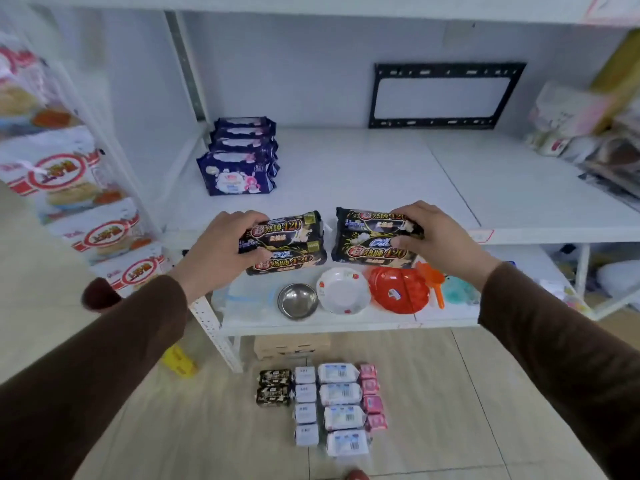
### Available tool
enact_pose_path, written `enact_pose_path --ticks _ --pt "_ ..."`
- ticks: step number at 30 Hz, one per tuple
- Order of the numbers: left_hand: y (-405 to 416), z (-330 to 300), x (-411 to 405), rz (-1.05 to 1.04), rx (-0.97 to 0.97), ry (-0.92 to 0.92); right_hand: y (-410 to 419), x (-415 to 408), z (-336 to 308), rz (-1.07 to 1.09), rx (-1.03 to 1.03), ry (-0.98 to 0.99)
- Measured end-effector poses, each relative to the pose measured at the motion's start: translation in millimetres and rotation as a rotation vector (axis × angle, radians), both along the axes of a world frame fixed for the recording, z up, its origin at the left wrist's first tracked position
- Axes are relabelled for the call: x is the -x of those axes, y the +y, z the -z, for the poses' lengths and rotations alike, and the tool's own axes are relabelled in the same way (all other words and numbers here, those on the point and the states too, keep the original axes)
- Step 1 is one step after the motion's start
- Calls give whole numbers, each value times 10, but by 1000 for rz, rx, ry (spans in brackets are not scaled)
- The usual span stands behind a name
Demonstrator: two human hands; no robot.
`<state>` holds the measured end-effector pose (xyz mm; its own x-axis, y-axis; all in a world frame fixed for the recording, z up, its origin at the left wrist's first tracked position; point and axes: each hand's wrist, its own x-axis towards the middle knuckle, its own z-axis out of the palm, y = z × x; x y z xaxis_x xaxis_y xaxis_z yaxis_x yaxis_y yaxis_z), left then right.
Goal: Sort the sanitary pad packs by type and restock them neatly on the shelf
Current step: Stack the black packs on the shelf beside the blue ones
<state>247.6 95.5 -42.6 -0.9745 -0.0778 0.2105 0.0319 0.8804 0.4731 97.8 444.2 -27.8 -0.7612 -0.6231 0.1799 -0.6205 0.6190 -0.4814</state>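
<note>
step: shelving black packs; left hand [221,247] grips two [287,244], right hand [429,233] grips two [374,240]; next: set beside purple stack [239,157].

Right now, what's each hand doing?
Left hand: fingers gripping two stacked black pad packs.
Right hand: fingers gripping another two stacked black packs.

A big white shelf rack [346,168] stands on a pale wood-look floor [450,393]. Behind the rack is a plain white wall [311,71]. A black frame [443,95] leans on that wall, at the back of the rack. The lower board of the rack holds bowls [298,301]. The light is soft and even.
</note>
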Motion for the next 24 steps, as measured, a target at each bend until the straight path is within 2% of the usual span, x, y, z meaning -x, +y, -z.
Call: enact_pose_path --ticks 6,15,24 --pt "134 -147 600 -14 -6 7 -93 792 -144 62 45 -4" --pt "-6 -55 1340 3 45 15 -858 1493 -168 140 15 -48" --pt "-59 63 1820 46 87 -15 -1638 2047 -239 57 -107 -148"
